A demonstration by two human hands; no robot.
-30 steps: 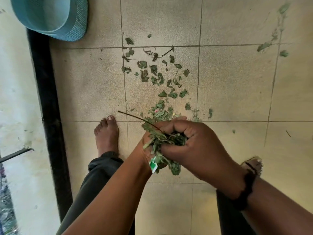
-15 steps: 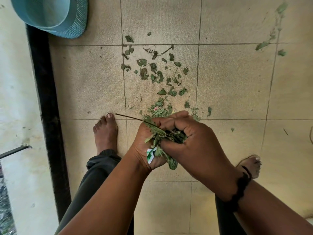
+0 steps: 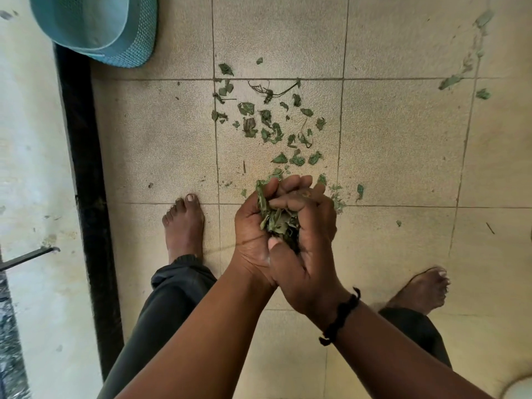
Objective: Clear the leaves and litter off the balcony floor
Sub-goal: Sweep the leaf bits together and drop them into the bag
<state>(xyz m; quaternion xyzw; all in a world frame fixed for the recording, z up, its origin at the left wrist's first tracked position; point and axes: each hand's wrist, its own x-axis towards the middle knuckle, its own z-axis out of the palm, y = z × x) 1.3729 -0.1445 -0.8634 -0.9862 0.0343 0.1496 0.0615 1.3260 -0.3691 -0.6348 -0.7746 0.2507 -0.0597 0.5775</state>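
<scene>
1. Above the tiled floor [image 3: 403, 145], between the two bare feet, the left hand [image 3: 253, 234] and right hand [image 3: 305, 263] are cupped against each other around a bunch of leaves [image 3: 277, 218].
2. Both hands' fingers [image 3: 290, 182] are curled inward and press the bunch from either side; the right thumb lies across its near edge.
3. Just beyond the hands, loose leaves and twigs [image 3: 270, 125] lie scattered over one tile, thinning out toward the far grout line.
4. A few crumbs of leaf [image 3: 359, 191] lie on the floor right of the hands, close to the fingertips.
5. Farther right of the hands, near the top corner, a faint trail of leaf scraps [image 3: 460, 76] runs along a grout line.
6. Far left of the scattered leaves, a teal basket [image 3: 95, 27] rests at the edge of the tiles, overlapping a black strip [image 3: 83, 168] that borders a pale wall.
7. A black band [image 3: 341, 315] circles the right wrist.
8. Dark trousers [image 3: 161, 312] cover the legs below the hands.
</scene>
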